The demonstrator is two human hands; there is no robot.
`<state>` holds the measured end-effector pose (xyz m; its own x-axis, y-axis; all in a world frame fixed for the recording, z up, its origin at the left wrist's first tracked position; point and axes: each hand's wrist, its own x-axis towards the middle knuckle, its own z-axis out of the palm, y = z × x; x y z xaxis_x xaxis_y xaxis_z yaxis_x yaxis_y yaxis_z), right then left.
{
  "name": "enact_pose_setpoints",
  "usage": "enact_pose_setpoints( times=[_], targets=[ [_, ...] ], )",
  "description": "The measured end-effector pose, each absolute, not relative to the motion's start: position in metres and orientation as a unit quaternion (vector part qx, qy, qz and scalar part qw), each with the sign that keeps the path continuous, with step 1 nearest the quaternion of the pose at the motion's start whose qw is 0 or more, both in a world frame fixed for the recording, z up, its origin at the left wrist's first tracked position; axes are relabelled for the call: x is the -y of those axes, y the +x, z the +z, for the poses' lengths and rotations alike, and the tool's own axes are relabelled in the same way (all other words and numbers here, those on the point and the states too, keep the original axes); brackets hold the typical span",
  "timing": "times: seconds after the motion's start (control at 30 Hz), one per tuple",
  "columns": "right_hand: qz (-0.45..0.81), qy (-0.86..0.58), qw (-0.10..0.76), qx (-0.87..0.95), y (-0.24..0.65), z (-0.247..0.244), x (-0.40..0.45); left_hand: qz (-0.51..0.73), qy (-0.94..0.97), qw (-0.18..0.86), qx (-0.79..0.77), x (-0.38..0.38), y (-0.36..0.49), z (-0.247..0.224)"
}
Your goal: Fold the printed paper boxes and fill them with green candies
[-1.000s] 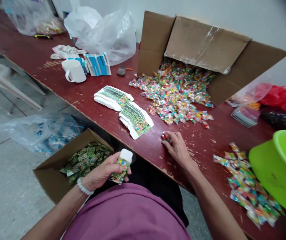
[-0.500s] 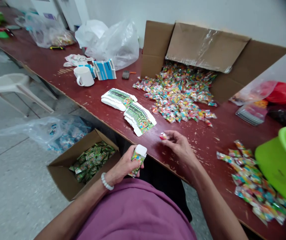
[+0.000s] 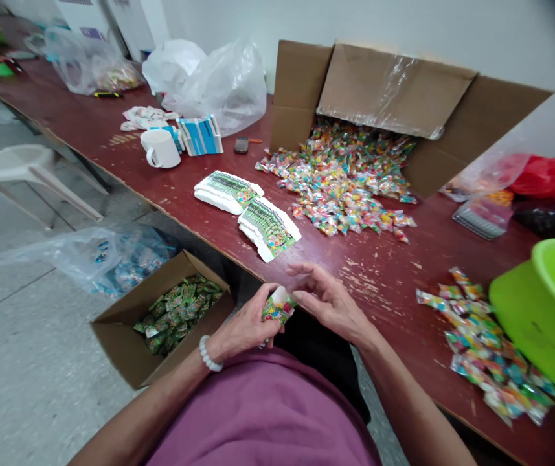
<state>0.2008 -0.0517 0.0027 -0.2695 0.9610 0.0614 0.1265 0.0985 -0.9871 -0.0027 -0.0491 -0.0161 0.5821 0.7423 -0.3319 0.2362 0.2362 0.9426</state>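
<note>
My left hand point(image 3: 243, 323) is wrapped round a small printed green candy box point(image 3: 277, 310), its top end tilted toward my right hand. Close by that end, my right hand point(image 3: 333, 305) has its fingers apart, thumb near the flap; no candy shows between them. Just beyond, on the table, lie two fanned stacks of flat printed cartons, the nearer stack point(image 3: 270, 226) and the farther stack point(image 3: 228, 191). Behind them, a pile of wrapped candies point(image 3: 340, 194) spills from a cardboard box point(image 3: 398, 84) lying on its side.
More wrapped candies point(image 3: 486, 343) lie by a lime-green basin point(image 3: 520, 310) at right. A carton of green packets point(image 3: 180, 310) stands low at left, near a plastic bag point(image 3: 126, 259) and white stool point(image 3: 15, 158). A white mug point(image 3: 163, 149) stands farther back.
My right hand has moved left to the box's end, and the wrapped candy it pinched no longer shows in its fingers. My left hand has tilted the box to the right.
</note>
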Motion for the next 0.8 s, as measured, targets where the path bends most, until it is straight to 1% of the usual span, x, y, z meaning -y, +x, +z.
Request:
enact_pose_setpoints(
  times=[0.07, 0.13, 0.23, 0.3, 0.37, 0.47, 0.63, 0.73, 0.8],
  targets=[
    [0.503, -0.453, 0.462, 0.574, 0.200, -0.002, 0.050, 0.204, 0.564, 0.694, -0.398, 0.049, -0.004, -0.014],
    [0.511, -0.464, 0.473, 0.547, 0.197, -0.006, 0.050, 0.224, 0.539, 0.720, -0.376, 0.050, -0.005, -0.012],
    [0.563, -0.474, 0.433, 0.521, 0.190, -0.008, 0.052, 0.262, 0.495, 0.754, -0.343, 0.053, -0.004, -0.012],
    [0.606, -0.465, 0.408, 0.499, 0.185, -0.008, 0.054, 0.282, 0.481, 0.759, -0.336, 0.055, -0.002, -0.013],
    [0.656, -0.439, 0.398, 0.468, 0.182, -0.007, 0.055, 0.289, 0.478, 0.754, -0.345, 0.056, 0.000, -0.013],
    [0.709, -0.404, 0.405, 0.413, 0.183, -0.006, 0.057, 0.286, 0.451, 0.767, -0.358, 0.055, 0.002, -0.012],
    [0.727, -0.379, 0.425, 0.384, 0.184, -0.014, 0.062, 0.305, 0.386, 0.797, -0.350, 0.054, 0.004, -0.012],
    [0.720, -0.383, 0.443, 0.373, 0.175, -0.021, 0.062, 0.332, 0.374, 0.789, -0.358, 0.054, 0.006, -0.014],
    [0.692, -0.411, 0.457, 0.380, 0.167, -0.025, 0.061, 0.342, 0.370, 0.777, -0.376, 0.054, 0.007, -0.015]
  ],
)
